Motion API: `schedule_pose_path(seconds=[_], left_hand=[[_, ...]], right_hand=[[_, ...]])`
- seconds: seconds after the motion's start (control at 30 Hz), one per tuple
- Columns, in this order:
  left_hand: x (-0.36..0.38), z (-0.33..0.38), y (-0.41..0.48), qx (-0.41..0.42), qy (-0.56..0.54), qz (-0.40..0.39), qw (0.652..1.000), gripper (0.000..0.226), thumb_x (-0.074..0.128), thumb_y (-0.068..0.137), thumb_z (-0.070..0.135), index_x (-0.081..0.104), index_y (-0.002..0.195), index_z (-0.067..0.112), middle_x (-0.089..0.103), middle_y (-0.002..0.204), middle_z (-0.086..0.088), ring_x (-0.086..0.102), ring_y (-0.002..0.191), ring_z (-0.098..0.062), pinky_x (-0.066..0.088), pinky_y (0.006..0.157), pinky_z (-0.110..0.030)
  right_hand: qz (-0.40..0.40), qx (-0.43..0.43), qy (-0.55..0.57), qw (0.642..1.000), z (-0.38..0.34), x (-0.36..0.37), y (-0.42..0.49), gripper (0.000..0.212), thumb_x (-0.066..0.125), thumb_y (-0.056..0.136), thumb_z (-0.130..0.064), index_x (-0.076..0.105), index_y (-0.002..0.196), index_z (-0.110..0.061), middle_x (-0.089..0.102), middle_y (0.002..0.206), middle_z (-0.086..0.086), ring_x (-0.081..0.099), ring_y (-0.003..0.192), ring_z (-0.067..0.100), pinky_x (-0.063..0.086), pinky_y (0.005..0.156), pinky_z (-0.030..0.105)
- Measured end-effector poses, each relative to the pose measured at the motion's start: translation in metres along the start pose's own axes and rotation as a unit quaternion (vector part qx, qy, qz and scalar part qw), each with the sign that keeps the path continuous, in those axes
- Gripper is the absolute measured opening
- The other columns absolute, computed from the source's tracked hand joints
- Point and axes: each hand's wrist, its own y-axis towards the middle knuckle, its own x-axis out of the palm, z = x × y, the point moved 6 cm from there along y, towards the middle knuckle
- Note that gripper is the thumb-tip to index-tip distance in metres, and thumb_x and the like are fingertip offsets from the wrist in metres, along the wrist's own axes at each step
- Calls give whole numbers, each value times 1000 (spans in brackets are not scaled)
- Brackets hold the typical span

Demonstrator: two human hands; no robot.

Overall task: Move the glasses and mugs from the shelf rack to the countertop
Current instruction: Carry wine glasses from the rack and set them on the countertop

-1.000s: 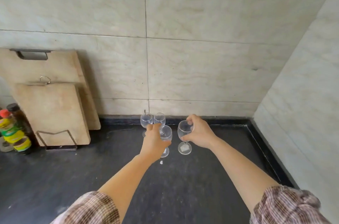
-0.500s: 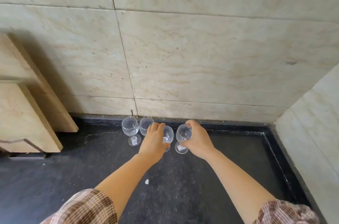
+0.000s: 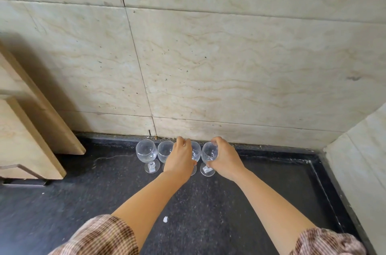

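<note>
Four stemmed glasses in row on dark countertop (image 3: 208,213), against wall tile. My right hand (image 3: 226,157) grips end glass (image 3: 209,153) by bowl; left hand (image 3: 180,158) wraps third glass (image 3: 196,151), seating both upright, feet apparently down.

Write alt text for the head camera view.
Two bare hands hold stemmed glasses standing in a row of four on a dark countertop against a tiled wall: left hand on the third glass, right hand on the fourth glass.
</note>
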Motion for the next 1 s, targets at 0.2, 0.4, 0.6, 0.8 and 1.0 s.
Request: schedule_pose_path(seconds=[0.2,0.4,0.6,0.8,1.0], left_hand=[[0,0,-2,0,8,-17,1000,60,65,87,15,31,136,7,30,137,-12,49,114,-24,45,86,-25],[-2,0,-5,-5,11,-9,1000,65,62,89,15,25,141,7,27,141,-12,53,110,-24,44,78,-23],[-1,-3,-8,-5,-20,-9,1000,71,60,89,10,19,146,7,27,149,-10,48,123,-25,46,86,-26],[-19,-4,-21,18,-59,16,998,56,53,92,11,29,143,9,32,149,-6,38,131,-22,44,91,-30],[-65,-33,-67,-10,-132,93,987,39,47,94,18,47,132,12,45,139,-2,41,127,-21,46,93,-34]], right_hand=[[-28,-4,-26,999,3,-2,2,69,76,74,-10,43,134,-19,52,136,-2,53,117,18,43,83,24],[-25,-10,-40,999,0,-4,-1,69,79,73,-15,44,132,-18,53,134,-1,54,116,19,46,85,26],[-31,-4,-66,997,-2,-5,-4,68,79,74,-17,43,132,-17,55,132,1,56,112,20,48,84,29],[-3,-45,-131,990,-28,-11,-14,71,76,78,-25,39,138,-16,50,137,3,47,125,22,47,91,35],[39,-101,-100,989,-86,1,-42,44,64,85,-28,52,125,-15,57,125,1,50,119,22,47,88,36]])
